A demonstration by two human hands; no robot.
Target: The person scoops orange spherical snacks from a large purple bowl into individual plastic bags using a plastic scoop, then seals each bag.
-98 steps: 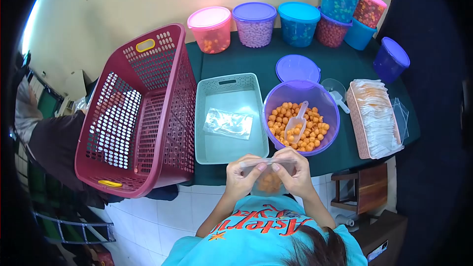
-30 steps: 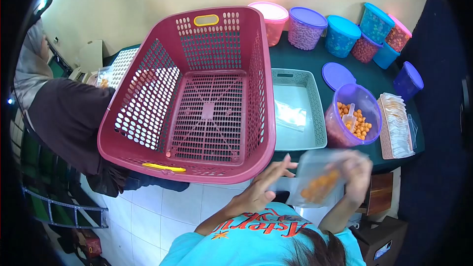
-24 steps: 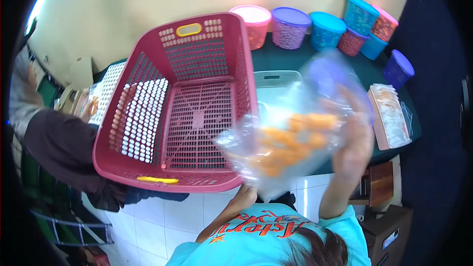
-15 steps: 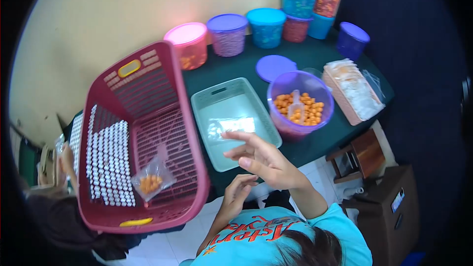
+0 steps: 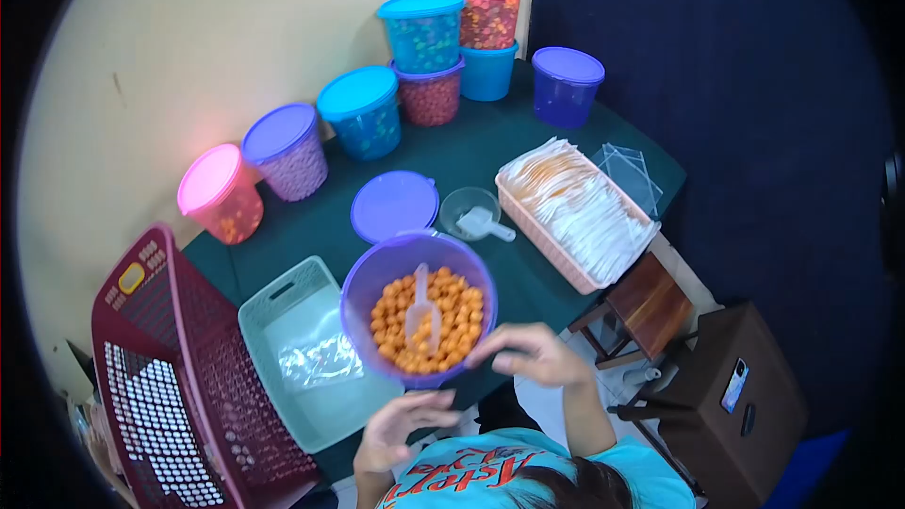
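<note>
Right hand (image 5: 539,356) nearer, loosely spread, rim contact hard to call; scoop (image 5: 422,322) up-left in the purple tub (image 5: 358,300), handle toward frame top; left hand (image 5: 398,429) spread, lower centre

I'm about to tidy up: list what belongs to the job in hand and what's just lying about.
Seemingly the job's: open tub, its scoop, orange balls, tray, clear plastic, basket.
Seemingly lying about: phone, lidded tubs, other scoop.
</note>
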